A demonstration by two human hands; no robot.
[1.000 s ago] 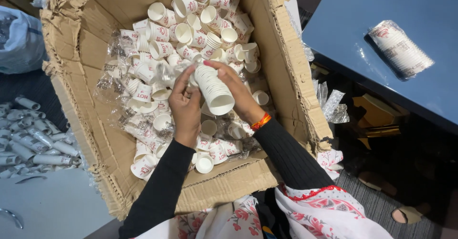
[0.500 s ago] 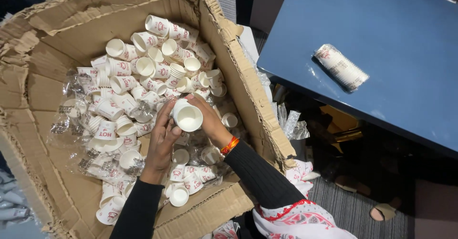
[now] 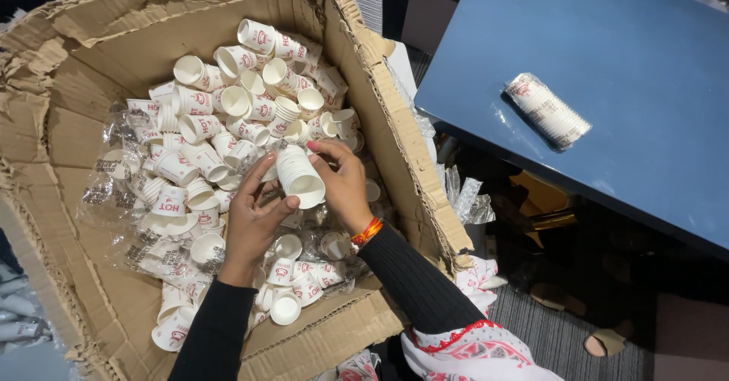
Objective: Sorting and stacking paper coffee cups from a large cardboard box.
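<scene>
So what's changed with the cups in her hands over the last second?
The stack of paper cups was turned: a second ago it lay with its mouth towards the lower right, half a second ago the mouth faced up, and now it tilts to the lower right again. Both the left hand and right hand still grip it over the cardboard box.

Torn cardboard box (image 3: 68, 123) of loose cups beside a blue worktop (image 3: 630, 69).

The box, its walls ragged and splayed open, holds a heap of small white paper cups (image 3: 228, 123) with red print, mixed with crumpled clear plastic wrap (image 3: 114, 191). On the worktop lies one wrapped sleeve of stacked cups (image 3: 548, 111). The box seems to rest on the grey floor (image 3: 547, 328), though its base is hidden.
</scene>
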